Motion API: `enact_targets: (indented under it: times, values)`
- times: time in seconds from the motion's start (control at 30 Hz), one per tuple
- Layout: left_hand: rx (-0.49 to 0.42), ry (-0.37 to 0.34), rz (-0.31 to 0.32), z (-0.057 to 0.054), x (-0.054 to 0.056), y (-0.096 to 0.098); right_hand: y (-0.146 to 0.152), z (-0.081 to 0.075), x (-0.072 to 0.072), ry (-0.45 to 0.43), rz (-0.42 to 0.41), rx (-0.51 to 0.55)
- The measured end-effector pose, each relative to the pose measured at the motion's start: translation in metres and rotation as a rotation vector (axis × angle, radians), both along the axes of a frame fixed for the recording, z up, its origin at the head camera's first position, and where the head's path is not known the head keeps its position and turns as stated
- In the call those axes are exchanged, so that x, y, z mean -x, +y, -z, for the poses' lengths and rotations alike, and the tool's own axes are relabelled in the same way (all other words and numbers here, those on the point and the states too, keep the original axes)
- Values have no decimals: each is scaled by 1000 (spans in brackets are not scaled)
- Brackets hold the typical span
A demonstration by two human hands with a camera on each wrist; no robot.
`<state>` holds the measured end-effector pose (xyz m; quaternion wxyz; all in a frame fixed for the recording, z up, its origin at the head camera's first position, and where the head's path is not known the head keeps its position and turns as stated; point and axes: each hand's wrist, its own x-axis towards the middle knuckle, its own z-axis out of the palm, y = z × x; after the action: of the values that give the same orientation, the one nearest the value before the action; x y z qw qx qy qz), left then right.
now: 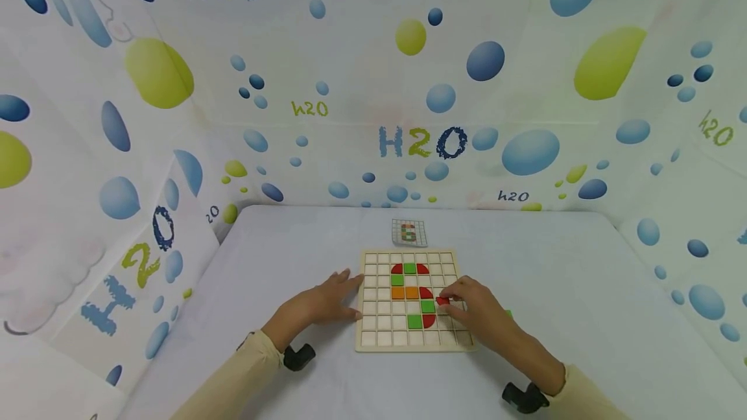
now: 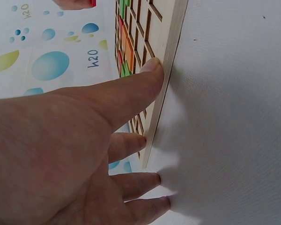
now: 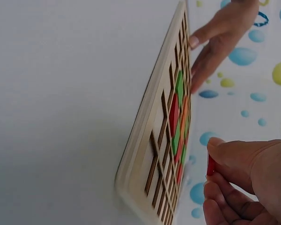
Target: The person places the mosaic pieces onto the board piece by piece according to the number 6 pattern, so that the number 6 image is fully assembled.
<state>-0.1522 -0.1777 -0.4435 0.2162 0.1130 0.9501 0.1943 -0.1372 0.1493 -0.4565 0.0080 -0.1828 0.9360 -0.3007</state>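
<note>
A wooden grid board [image 1: 379, 336] lies on the table with red, green and orange tiles set in some of its squares. My left hand [image 1: 327, 300] rests on the board's left edge, thumb and fingers spread; in the left wrist view the thumb [image 2: 136, 89] presses on the rim. Over the right part of the board, my right hand [image 1: 481, 313] pinches a small red tile [image 1: 443, 301] between thumb and fingers. In the right wrist view that red tile [image 3: 210, 165] shows edge-on at the fingertips. Red quarter-round tiles and square green tiles [image 1: 428, 306] form a curved figure with two orange squares [image 1: 405, 293].
Behind the board lies a small pattern card [image 1: 410, 233] with a coloured figure on a grid. A bit of green [image 1: 509, 314] shows past my right wrist. The white table [image 1: 292, 238] meets a printed backdrop with blue and green spots.
</note>
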Motion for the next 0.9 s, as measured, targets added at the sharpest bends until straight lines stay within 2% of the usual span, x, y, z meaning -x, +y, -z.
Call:
enact_targets:
  times: [0.37,0.5,0.8,0.9]
  values:
    - [1,4,-4,1,0,0,-37,-1,-2,30,-119,8]
    - [3,5,-6,0,0,0,-48,-2,-3,9,-153,-11]
    - [-5,-1,2,1,0,1,-65,6,-4,-46,-193,-55]
    - [-2,2,6,1,0,0,-68,8,-4,-35,-213,-78]
